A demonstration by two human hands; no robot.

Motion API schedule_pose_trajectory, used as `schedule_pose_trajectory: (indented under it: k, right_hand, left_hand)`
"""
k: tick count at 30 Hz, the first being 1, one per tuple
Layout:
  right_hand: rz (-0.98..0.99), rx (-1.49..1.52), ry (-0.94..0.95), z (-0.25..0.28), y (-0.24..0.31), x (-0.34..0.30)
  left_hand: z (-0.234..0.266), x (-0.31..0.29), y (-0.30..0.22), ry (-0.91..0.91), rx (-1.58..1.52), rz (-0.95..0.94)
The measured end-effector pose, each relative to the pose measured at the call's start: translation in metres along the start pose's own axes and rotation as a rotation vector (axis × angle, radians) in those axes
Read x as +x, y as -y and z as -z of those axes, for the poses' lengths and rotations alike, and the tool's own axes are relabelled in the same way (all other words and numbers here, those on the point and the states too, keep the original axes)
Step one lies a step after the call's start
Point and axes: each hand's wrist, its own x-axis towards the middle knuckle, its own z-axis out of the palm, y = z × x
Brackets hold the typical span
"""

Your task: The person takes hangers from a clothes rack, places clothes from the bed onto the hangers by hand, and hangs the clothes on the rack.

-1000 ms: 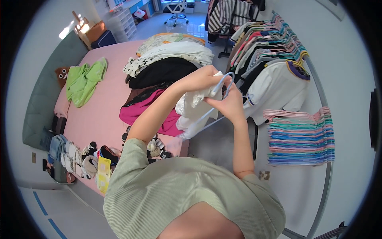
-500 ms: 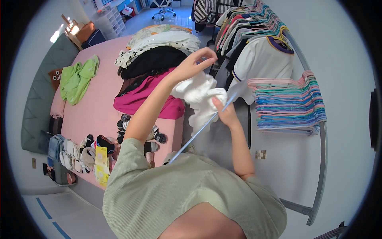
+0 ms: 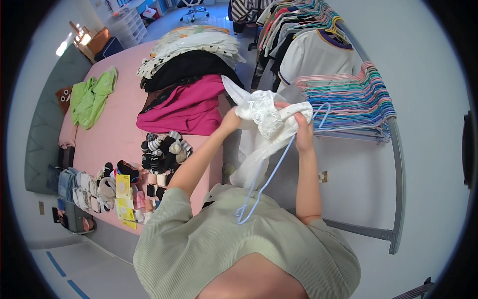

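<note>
A white garment (image 3: 264,113) with a lacy trim hangs bunched between my hands in front of my chest. My left hand (image 3: 231,121) is closed on its left side, fingers partly hidden by the cloth. At the right, my right hand (image 3: 303,135) grips the garment's rolled edge, with the thumb on top. A light blue hanger (image 3: 277,168) passes behind the cloth beside my right hand. One end of it points toward the rack, and the other reaches down over my shirt. Whether my right fingers also hold the hanger is hidden.
To the left, a pink bed (image 3: 119,139) bears a magenta garment (image 3: 184,112), other clothes in a pile, a green garment (image 3: 92,97) and rolled socks (image 3: 162,152). On the right, a grey clothes rack (image 3: 397,179) carries many hangers (image 3: 343,107) and a white shirt (image 3: 318,57).
My left hand has come down from above and taken hold of the garment. The cloth is spread wider, showing its lace. The hanger has turned so that its frame shows.
</note>
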Motion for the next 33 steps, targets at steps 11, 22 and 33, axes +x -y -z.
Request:
schedule_pose_trajectory:
  k: [11,22,33]
  right_hand:
    - [-0.197,0.171,-0.596,0.027,-0.019,-0.031]
    - [-0.200,0.384,-0.784,0.042,-0.021,-0.032]
    - [-0.232,0.522,-0.697,0.038,-0.005,-0.047]
  left_hand:
    - [0.097,0.000,-0.133,0.236,-0.398,0.430]
    - [0.138,-0.031,-0.102,0.225,0.748,0.017]
    - [0.095,-0.019,-0.060,-0.366,-0.363,0.491]
